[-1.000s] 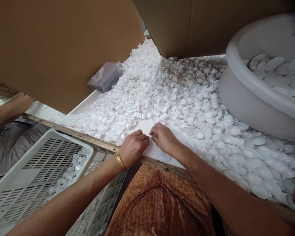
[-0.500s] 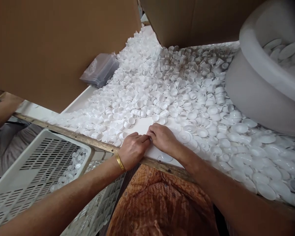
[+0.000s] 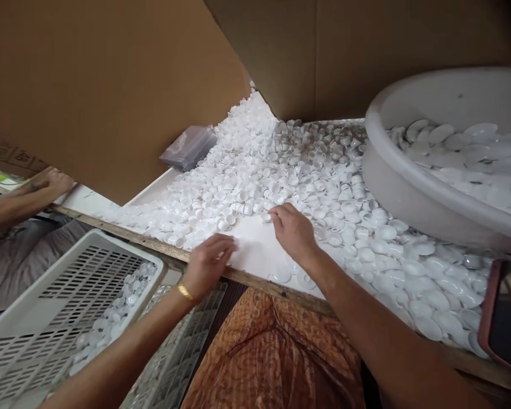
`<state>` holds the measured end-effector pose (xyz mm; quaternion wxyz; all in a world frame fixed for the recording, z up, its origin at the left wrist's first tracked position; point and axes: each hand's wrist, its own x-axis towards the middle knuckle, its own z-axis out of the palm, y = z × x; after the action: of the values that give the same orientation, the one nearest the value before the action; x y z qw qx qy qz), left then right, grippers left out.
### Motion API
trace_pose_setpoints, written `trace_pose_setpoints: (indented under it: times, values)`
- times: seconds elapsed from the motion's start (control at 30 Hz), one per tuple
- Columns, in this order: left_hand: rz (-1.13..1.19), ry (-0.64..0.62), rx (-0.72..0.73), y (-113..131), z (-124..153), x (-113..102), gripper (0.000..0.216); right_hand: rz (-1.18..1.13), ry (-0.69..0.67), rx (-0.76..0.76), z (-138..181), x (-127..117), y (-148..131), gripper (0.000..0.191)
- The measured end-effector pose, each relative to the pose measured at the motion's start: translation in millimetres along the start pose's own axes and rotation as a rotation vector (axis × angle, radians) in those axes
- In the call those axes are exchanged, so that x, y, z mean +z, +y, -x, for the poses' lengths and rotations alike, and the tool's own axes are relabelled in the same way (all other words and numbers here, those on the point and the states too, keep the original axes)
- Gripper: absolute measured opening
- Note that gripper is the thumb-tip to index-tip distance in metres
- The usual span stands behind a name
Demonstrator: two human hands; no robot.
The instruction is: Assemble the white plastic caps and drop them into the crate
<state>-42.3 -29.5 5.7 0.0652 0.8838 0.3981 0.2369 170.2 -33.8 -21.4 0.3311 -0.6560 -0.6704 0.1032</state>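
A heap of small white plastic cups (image 3: 281, 165) covers the white table (image 3: 255, 250), with white saucers (image 3: 409, 267) spread to the right. My right hand (image 3: 293, 230) reaches to the near edge of the heap, fingertips pinched at one small cup (image 3: 266, 217). My left hand (image 3: 208, 261), a gold bangle on its wrist, sits by the table's wooden front edge with curled fingers. What they hold is hidden.
A white basin (image 3: 392, 187) of saucers stands at the right. Left and below sits a white slotted crate (image 3: 68, 284) with white pieces in it. Cardboard walls (image 3: 111, 85) rise behind, near a plastic bag (image 3: 189, 147). Another person's hand (image 3: 55, 184) rests far left. A dark, red-edged object (image 3: 505, 312) lies at right.
My hands were pinched together on a small white piece; they have parted. The left drew back towards the table edge, the right moved up to the cup heap. The view shifted.
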Motion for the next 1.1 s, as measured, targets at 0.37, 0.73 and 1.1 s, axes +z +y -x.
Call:
trace_pose_setpoints:
  times: [0.37, 0.73, 1.1]
  values:
    - [-0.600, -0.075, -0.281, -91, 84, -92, 0.022, 0.324, -0.156, 0.002, 1, 5, -3, 0.022]
    - [-0.415, -0.532, -0.006, -27, -25, -14, 0.026, -0.128, -0.298, -0.104, 5, 17, -1, 0.029]
    - [-0.174, -0.426, 0.166, 9, -24, 22, 0.018, -0.009, -0.737, 0.001, -8, -47, 19, 0.022]
